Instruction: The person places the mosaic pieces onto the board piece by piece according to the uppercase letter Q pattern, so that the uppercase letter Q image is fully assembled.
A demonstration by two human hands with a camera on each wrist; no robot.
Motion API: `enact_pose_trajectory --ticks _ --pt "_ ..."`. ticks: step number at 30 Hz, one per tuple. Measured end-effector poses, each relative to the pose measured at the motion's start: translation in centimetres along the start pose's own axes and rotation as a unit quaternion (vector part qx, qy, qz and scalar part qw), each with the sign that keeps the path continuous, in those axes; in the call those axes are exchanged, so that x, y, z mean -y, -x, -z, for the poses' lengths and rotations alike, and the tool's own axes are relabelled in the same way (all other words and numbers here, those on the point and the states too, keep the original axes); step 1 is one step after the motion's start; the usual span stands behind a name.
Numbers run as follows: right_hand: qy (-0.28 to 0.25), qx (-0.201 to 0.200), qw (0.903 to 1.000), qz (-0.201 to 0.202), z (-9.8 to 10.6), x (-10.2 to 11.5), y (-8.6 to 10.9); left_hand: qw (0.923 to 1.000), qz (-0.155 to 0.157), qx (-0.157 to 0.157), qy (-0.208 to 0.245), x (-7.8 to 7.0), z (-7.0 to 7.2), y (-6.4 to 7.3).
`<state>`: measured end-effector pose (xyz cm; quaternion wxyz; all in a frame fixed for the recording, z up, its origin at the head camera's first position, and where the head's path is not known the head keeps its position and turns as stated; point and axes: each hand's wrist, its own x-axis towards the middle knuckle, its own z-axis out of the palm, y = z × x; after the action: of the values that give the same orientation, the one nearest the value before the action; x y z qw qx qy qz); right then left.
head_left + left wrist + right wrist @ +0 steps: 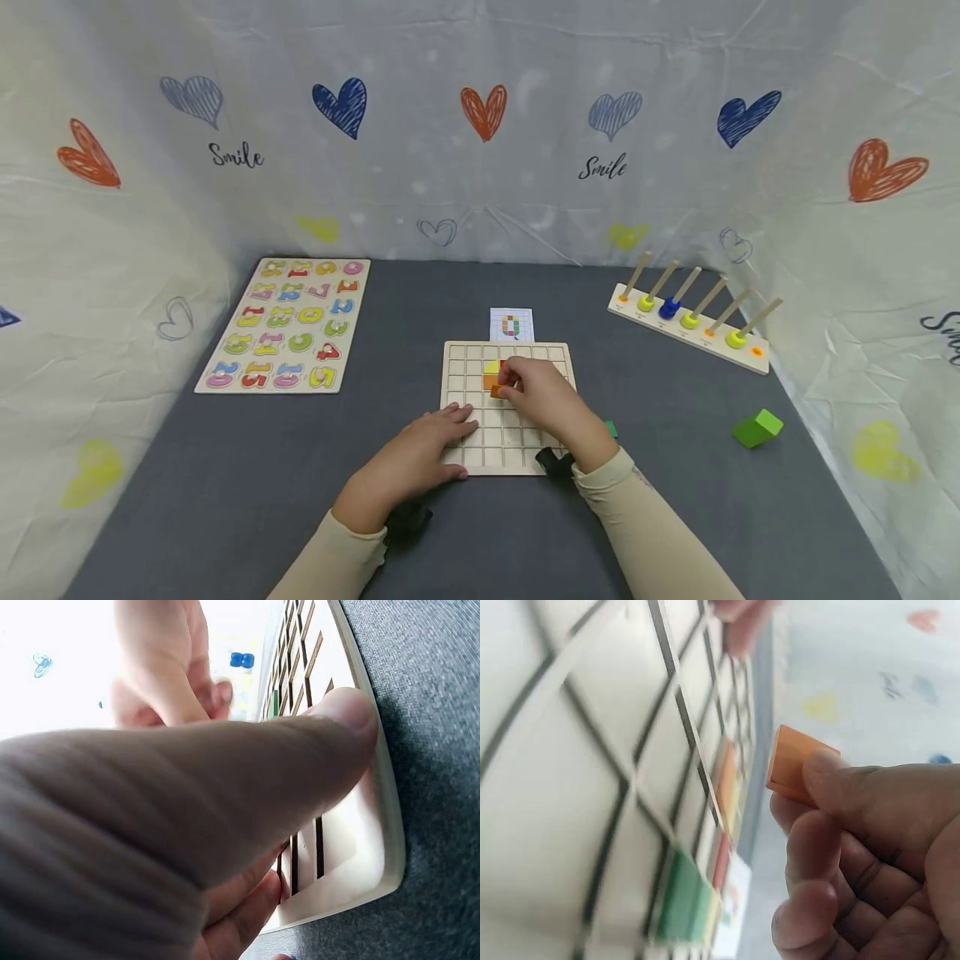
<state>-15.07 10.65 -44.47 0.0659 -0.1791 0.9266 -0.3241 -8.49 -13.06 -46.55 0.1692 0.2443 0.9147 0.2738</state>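
Note:
A wooden grid board (498, 457) lies in front of the person. My right hand (547, 400) is over its upper middle, pinching a small orange square tile (786, 759) between thumb and fingertip. In the right wrist view the tile is held apart from the grid. A yellow tile (491, 367) and an orange tile (491, 382) sit in grid cells beside those fingers. Green tiles (676, 900) and a red tile (720, 861) also show in the grid there. My left hand (412, 457) rests on the board's lower left, fingers extended, thumb by the near edge.
A card with a coloured Q pattern (512, 325) touches the board's far edge. On the left lies a number puzzle board (285, 325); a pegged stand with rings (693, 325) is at right. Nearer right is a green block (757, 428). A green piece (611, 428) peeks past the right wrist.

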Motion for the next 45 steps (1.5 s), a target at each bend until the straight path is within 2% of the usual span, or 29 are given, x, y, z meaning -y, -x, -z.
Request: enact_pose_trajectory --ticks 7,17,29,35,39,45 --pt "0.027 0.0 0.9996 -0.007 -1.8 0.3 -1.0 0.9999 -0.009 -0.002 -0.005 -0.3 0.0 0.0" --pt "0.021 0.006 0.9997 -0.007 -2.1 0.2 -0.8 0.9998 -0.018 -0.009 -0.006 -0.3 0.4 0.2" --pt "0.051 0.009 0.9987 0.005 -2.4 0.1 -0.8 1.0 -0.004 0.003 -0.004 -0.4 0.4 0.2" --pt "0.062 0.01 0.998 0.006 -2.4 0.3 -0.7 0.9999 -0.011 -0.001 -0.002 -0.4 0.4 0.3" --pt "0.058 -0.002 0.9983 0.001 -1.4 0.2 -0.4 0.9999 -0.013 -0.001 -0.001 -0.6 0.5 0.3" --pt "0.034 -0.047 0.9979 -0.03 2.7 -1.6 1.1 0.9999 0.006 0.007 0.006 -0.7 0.5 0.2"
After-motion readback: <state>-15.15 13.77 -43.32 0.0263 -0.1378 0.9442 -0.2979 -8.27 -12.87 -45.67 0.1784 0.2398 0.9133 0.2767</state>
